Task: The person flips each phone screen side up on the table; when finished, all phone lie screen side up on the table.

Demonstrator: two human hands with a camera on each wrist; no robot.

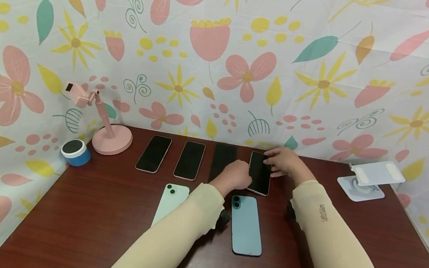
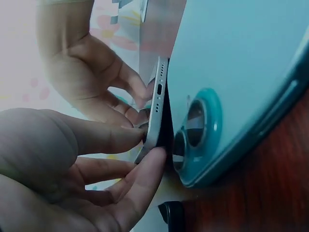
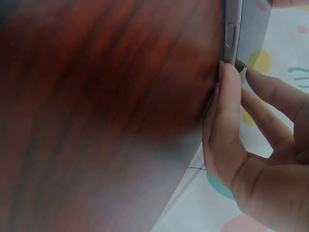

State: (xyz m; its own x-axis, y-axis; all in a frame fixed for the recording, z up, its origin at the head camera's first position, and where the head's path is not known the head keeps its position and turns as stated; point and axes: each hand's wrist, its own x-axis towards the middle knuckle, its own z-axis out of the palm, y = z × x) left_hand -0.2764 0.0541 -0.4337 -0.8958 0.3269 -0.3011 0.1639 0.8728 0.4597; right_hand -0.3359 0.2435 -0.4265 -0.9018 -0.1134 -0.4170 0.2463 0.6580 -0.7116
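Both hands are at a smartphone [image 1: 259, 174] lying screen up in the back row, its black screen facing me. In the left wrist view, the left hand [image 1: 236, 175] pinches the phone's edge [image 2: 156, 104] near the charging port, thumb on one face and fingers on the other. The right hand [image 1: 285, 162] holds its far right corner; in the right wrist view, fingertips [image 3: 229, 79] touch the silver side frame beside a button. In front, back up, lie a light blue phone [image 1: 246, 228] and a mint green phone [image 1: 172, 199], the latter partly hidden by the left forearm.
Left of the hands lie a dark flat slab [image 1: 222, 158] and two screen-up phones [image 1: 189, 161] [image 1: 154, 155]. A pink stand [image 1: 112, 140] and a blue-and-white round jar [image 1: 76, 153] stand at the left edge, a white folding stand [image 1: 373, 179] at back right. Flowered cloth [image 1: 220, 93] hangs behind the table.
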